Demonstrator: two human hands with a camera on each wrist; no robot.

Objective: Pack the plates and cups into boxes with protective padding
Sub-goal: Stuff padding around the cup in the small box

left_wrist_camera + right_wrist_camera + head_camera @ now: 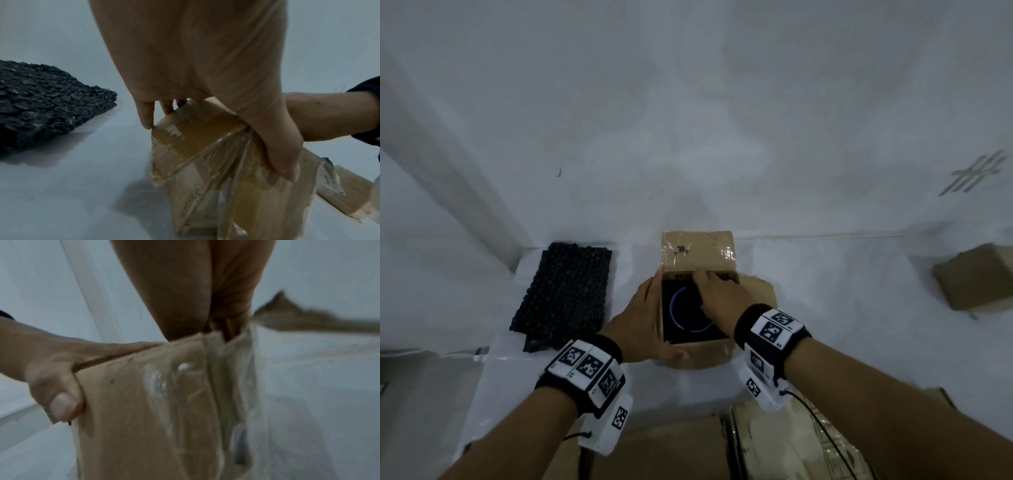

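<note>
An open cardboard box point(702, 353) stands on the white table point(842, 325), lined dark inside. A round blue-rimmed dish point(677, 320) lies in it, partly hidden by my right hand. My left hand point(643, 318) grips the box's left wall point(205, 178), fingers along the side and thumb over the near corner. My right hand point(714, 298) reaches into the box near its far right side; in the right wrist view its fingers dip behind the cardboard wall point(133, 402) and are hidden. Black bubble padding point(565, 294) lies flat left of the box.
The box's far flap point(698, 250) stands up against the white wall, and another flap point(758, 291) lies out to the right. A second cardboard box point(976, 277) sits at the far right. More cardboard point(774, 445) lies below the table's near edge.
</note>
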